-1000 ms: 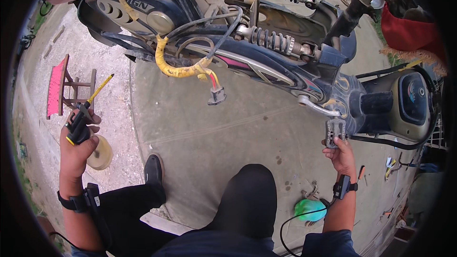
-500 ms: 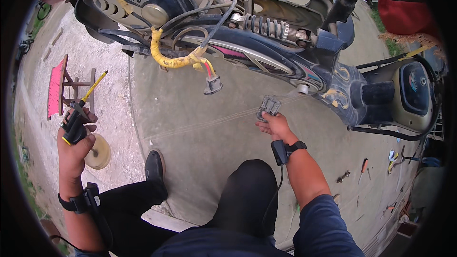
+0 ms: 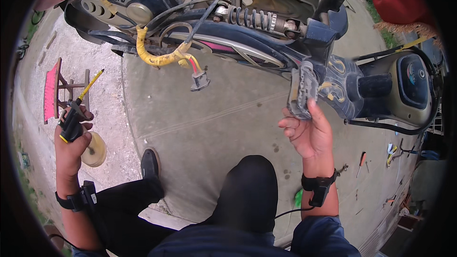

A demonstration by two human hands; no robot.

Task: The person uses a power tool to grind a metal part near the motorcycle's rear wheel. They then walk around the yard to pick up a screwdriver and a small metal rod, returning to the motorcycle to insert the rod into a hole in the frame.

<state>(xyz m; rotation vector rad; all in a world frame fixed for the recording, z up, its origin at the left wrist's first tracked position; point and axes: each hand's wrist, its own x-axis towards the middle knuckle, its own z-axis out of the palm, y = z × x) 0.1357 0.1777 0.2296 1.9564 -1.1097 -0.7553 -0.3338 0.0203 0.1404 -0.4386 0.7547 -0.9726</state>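
My left hand (image 3: pixel 74 143) is closed around a black-and-yellow tool (image 3: pixel 71 126) with a long yellow shaft pointing up and right. My right hand (image 3: pixel 310 131) grips a dirty grey pedal (image 3: pixel 301 89) by its lower end, in front of the side of a dark two-wheeled vehicle (image 3: pixel 335 85); whether the pedal is joined to its crank is hidden. A yellow-wrapped cable bundle (image 3: pixel 157 57) hangs from the frame, ending in a dark connector (image 3: pixel 200 81). Coil shock absorbers (image 3: pixel 252 19) sit along the frame above the pedal.
A red-topped wooden stool (image 3: pixel 51 91) and a round yellowish object (image 3: pixel 96 154) are on the pale gravel at left. An orange-handled screwdriver (image 3: pixel 362 161) and scattered tools (image 3: pixel 391 154) lie on the concrete (image 3: pixel 200 119) at right. A red cloth (image 3: pixel 400 2) hangs at upper right.
My right hand has carried the pedal leftward and up from its earlier spot by the crank, turning it. My left hand keeps its hold on the tool.
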